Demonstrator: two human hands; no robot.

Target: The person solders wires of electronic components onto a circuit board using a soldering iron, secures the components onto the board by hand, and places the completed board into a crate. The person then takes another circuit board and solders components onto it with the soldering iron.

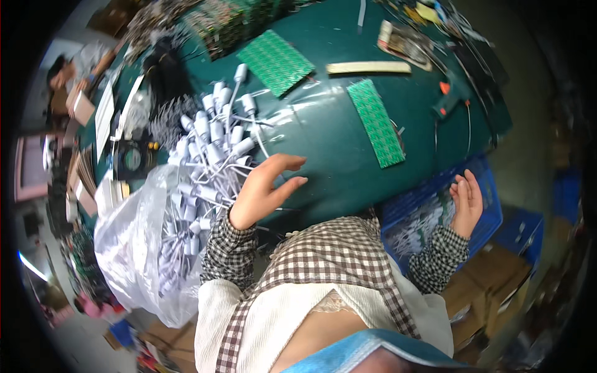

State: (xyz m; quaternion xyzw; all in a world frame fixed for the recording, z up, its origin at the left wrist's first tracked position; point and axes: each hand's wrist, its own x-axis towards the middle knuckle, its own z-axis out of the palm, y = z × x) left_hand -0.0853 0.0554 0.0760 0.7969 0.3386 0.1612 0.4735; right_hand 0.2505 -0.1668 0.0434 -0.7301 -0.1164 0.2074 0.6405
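White sockets (214, 133) lay heaped at the left of the table (311, 137), some inside a clear bag (127, 248). Over the table's near edge, beside them, hovered the left hand (264, 189), thumb and fingers spread. Off the table's near right edge, the right hand (467, 202) appeared over a crate (491, 193), fingers curled; whether they pinched anything, I couldn't tell.

Head-worn fisheye view, left of a pair, facing down, close above the green table (329, 143)
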